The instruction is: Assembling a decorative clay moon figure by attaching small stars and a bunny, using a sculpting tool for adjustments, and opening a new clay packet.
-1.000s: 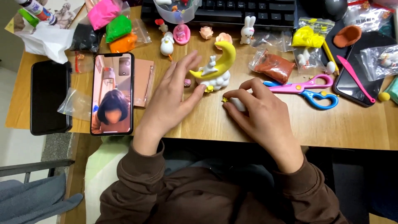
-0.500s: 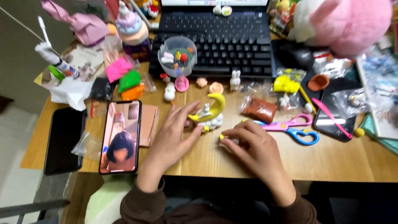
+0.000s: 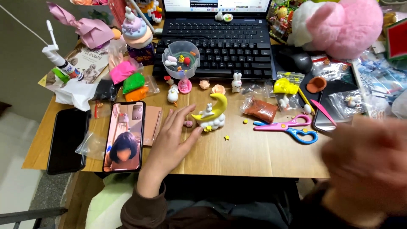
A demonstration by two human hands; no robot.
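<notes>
My left hand point(image 3: 169, 140) rests flat on the wooden desk point(image 3: 237, 157), fingers spread, its fingertips touching the left side of a clay figure: a yellow crescent moon with a small white rabbit on a white cloud base point(image 3: 210, 113). My right hand point(image 3: 369, 163) is a large blur at the lower right, lifted close to the camera; I cannot tell whether it holds anything. A tiny yellow clay star point(image 3: 227, 137) lies on the desk just right of the figure.
Pink and blue scissors point(image 3: 288, 127), a bag of brown clay point(image 3: 261, 109), two phones point(image 3: 124, 136) point(image 3: 68, 140), bags of coloured clay point(image 3: 131, 82), a clear cup of small figures point(image 3: 181, 58), a laptop keyboard point(image 3: 220, 44) and a pink plush toy point(image 3: 343, 25) crowd the desk.
My right hand left the spot beside the moon figure and swung to the lower right, toward the camera. The yellow star now lies uncovered. The view tilted up further.
</notes>
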